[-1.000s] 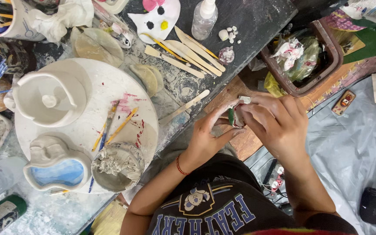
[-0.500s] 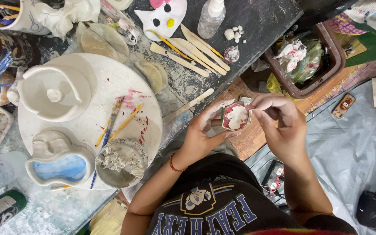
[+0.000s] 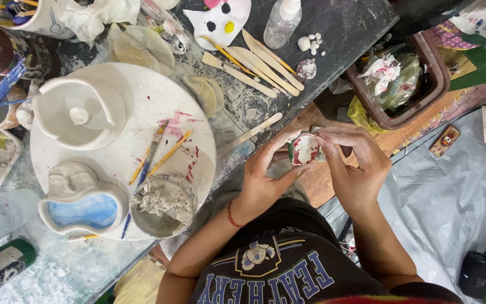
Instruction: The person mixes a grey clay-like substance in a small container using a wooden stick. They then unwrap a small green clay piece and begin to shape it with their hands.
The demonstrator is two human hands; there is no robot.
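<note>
Together, the left hand [image 3: 265, 180] and right hand [image 3: 355, 169] are gripping a small red-and-white clay piece [image 3: 305, 149] beside the round white board [image 3: 189, 121].

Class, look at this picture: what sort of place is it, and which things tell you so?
Probably a pottery or craft workbench: unfired white clay vessels on a round white board, wooden modelling tools, and both hands holding a small red-and-white clay piece.

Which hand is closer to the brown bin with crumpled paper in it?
Right. The right hand is just below the brown bin, pinching the small painted clay piece. The left hand holds the piece's far side.
</note>
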